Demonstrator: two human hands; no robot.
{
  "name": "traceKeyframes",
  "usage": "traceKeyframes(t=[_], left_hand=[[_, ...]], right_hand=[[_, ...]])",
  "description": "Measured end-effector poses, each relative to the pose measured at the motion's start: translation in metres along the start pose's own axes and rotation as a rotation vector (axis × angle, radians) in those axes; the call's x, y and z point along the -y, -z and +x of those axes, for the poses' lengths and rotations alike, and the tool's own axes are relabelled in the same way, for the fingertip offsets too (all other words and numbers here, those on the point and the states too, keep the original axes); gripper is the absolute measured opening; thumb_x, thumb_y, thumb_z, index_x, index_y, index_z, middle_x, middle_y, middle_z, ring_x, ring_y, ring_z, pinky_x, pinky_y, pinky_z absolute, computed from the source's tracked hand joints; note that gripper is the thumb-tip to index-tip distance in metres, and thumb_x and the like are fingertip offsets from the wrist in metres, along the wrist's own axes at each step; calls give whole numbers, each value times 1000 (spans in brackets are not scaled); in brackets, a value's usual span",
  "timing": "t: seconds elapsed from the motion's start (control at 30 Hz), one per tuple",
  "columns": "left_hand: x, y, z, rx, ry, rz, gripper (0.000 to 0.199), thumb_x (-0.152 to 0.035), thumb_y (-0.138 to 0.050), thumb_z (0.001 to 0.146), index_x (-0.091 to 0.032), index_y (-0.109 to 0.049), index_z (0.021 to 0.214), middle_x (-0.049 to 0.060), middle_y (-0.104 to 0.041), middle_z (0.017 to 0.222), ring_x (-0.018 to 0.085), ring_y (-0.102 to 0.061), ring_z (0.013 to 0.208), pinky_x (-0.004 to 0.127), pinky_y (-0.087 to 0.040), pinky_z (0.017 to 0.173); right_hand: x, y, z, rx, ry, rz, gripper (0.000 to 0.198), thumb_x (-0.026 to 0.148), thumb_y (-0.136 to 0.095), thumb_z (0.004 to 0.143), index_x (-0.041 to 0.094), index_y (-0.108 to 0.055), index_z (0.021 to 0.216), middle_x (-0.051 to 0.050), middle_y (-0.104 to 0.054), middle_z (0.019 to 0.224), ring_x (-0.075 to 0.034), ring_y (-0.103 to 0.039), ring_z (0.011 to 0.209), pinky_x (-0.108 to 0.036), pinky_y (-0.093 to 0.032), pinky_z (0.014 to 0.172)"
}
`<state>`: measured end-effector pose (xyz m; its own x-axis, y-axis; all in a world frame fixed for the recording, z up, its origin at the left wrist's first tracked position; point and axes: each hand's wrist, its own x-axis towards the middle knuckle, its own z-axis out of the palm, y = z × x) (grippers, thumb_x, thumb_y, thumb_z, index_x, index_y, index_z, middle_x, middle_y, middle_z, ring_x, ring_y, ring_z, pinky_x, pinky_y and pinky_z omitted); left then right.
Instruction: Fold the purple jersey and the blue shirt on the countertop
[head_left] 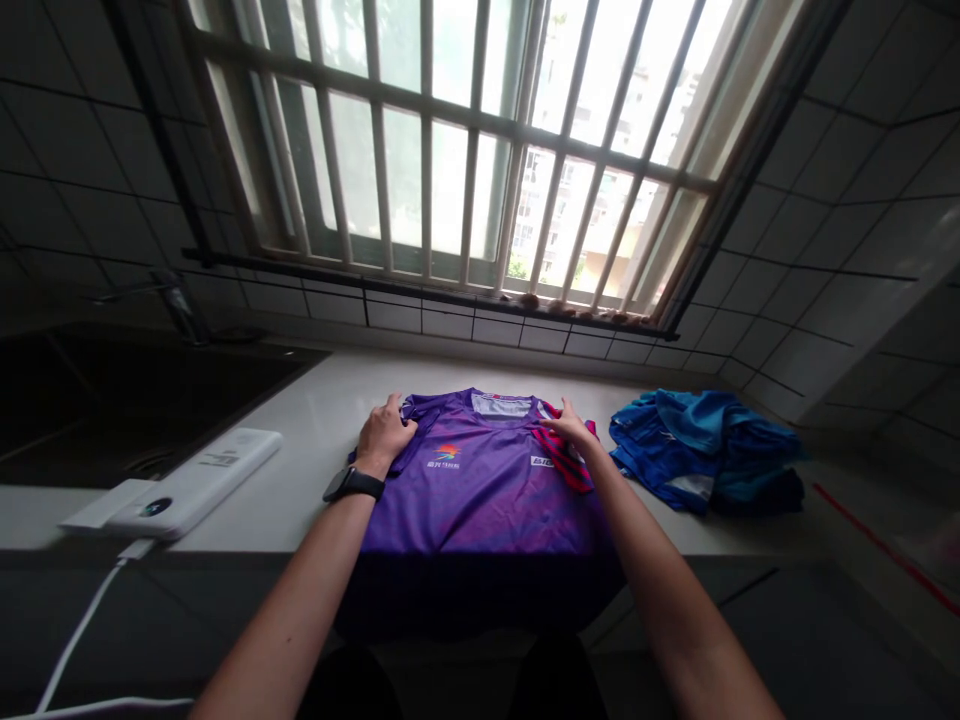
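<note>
The left hand point(384, 432) and right hand point(568, 426) pinched the purple jersey point(480, 490) at its shoulders, fingers curled on the fabric.

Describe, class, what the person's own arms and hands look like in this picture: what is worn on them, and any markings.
Both forearms are bare, with no sleeves in view. The left hand has a dark smartwatch with a black band on its wrist. The right hand wears nothing on its wrist, and no gloves or rings can be made out on either hand. No markings show on the arms.
</note>
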<state>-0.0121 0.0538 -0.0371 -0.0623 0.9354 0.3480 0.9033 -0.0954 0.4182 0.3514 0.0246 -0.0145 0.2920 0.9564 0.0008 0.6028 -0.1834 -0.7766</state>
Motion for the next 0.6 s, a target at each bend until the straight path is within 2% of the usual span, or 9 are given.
traceKeyframes(t=[0.07,0.13,0.23,0.37,0.5,0.6], left_hand=[[-2,0,0,20,19,-3,63,-28,-56,90,-10,-48,151,19,-76,119,32,-72,114,36,-55,96],[-3,1,-1,10,38,-12,68,-31,-57,91,-9,-44,155,20,-76,119,33,-72,114,37,-55,95],[-3,1,0,-3,8,-21,71,-24,-58,89,-9,-41,157,19,-76,120,32,-71,115,36,-54,97],[-1,3,1,-13,-72,0,67,-6,-54,81,-13,-56,147,15,-77,118,32,-68,117,37,-51,99],[-2,6,0,-28,-122,-29,63,2,-49,78,-16,-65,137,13,-78,112,31,-67,113,38,-50,99],[-4,9,-2,-39,-115,-35,58,5,-47,80,-17,-69,129,13,-77,109,30,-69,108,37,-51,97]], right_hand=[[6,-6,0,39,-51,46,52,25,-76,80,12,-66,129,-15,-74,110,-25,-75,82,-35,-61,76],[11,-9,-1,73,-95,70,33,24,-75,80,12,-71,111,-10,-74,90,-23,-73,72,-34,-61,72],[19,-13,-3,114,-104,102,8,20,-72,80,15,-68,86,-3,-67,66,-20,-71,64,-28,-60,65],[29,-16,-8,131,-91,160,7,18,-68,79,20,-63,83,-1,-67,64,-20,-73,64,-25,-59,59],[39,-18,-14,168,-46,202,5,20,-66,76,21,-63,80,-2,-70,67,-21,-74,67,-27,-60,64],[44,-17,-21,176,73,183,1,21,-64,76,21,-63,76,-2,-73,73,-20,-73,77,-26,-59,70]])
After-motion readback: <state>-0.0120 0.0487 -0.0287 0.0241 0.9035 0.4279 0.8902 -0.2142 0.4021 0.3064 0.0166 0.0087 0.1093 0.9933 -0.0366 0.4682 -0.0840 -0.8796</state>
